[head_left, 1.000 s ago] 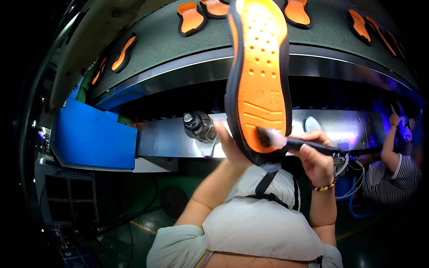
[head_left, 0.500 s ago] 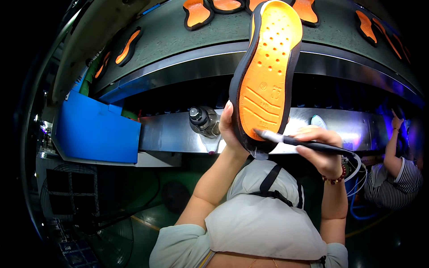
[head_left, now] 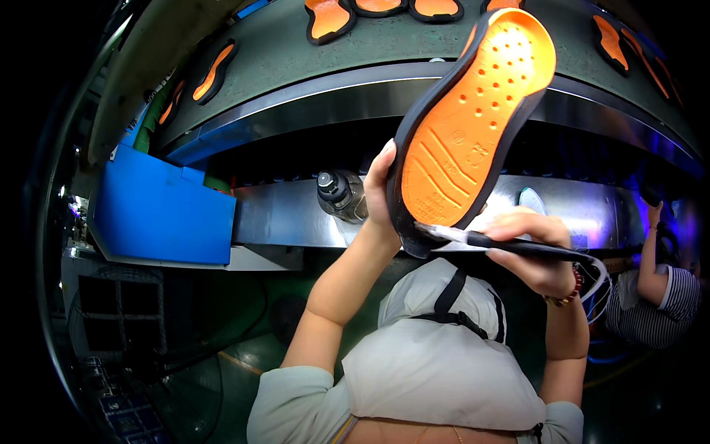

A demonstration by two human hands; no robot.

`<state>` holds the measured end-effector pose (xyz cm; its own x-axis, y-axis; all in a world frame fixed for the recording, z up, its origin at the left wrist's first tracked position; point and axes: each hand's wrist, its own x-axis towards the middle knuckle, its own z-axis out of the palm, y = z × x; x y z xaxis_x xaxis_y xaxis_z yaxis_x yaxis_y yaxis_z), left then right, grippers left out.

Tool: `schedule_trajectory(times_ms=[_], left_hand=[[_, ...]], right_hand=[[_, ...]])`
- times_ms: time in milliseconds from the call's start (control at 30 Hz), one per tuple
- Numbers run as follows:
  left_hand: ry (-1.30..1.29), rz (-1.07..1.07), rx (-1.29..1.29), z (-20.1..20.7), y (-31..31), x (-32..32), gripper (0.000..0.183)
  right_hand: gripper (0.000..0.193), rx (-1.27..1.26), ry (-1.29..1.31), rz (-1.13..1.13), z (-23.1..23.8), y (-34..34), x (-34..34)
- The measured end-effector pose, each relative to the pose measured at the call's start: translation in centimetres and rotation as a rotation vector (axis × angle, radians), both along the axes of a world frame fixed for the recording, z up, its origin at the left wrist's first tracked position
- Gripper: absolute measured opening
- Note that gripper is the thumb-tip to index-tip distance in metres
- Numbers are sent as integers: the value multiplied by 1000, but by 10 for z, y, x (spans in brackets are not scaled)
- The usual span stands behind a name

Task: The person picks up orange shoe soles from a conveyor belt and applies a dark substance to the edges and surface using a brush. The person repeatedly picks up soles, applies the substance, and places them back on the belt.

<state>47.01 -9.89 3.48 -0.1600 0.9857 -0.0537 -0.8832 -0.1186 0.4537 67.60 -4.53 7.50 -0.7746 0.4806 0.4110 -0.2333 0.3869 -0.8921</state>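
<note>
My left hand (head_left: 380,186) is closed round the lower left edge of a shoe sole (head_left: 466,140), thumb along its dark side. The sole is orange with a black rim, with small holes at its upper end and ridged lines lower down; it stands tilted, its top leaning right. In my right hand (head_left: 538,248) is a glue brush (head_left: 481,240) with a black handle and pale tip, held like a pen. A thin whitish tube runs from the handle's back end. The brush tip touches the sole's lower end, where the black rim looks wet.
Several more orange-and-black soles (head_left: 330,21) lie on the green conveyor belt (head_left: 281,66) beyond a metal rail. A dark-capped bottle (head_left: 342,196) stands on the steel ledge (head_left: 281,214), beside a blue box-shaped housing (head_left: 166,211). To the right, a person in a striped top (head_left: 643,307) reaches toward the line.
The sole has tilted and shifted to the right at its upper end. The brush tip has moved slightly left and down to the sole's lower rim.
</note>
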Motion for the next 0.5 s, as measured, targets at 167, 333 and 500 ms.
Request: schedule_trajectory(times_ms=[167, 333, 500], left_hand=[[50, -233, 117, 16, -4, 0, 36], [232, -464, -187, 24, -7, -1, 43], [275, -605, -302, 20, -17, -6, 46]], right_hand=[[21, 202, -82, 333, 20, -1, 2], [14, 296, -147, 290, 10, 14, 1], [10, 318, -144, 310, 14, 21, 11]])
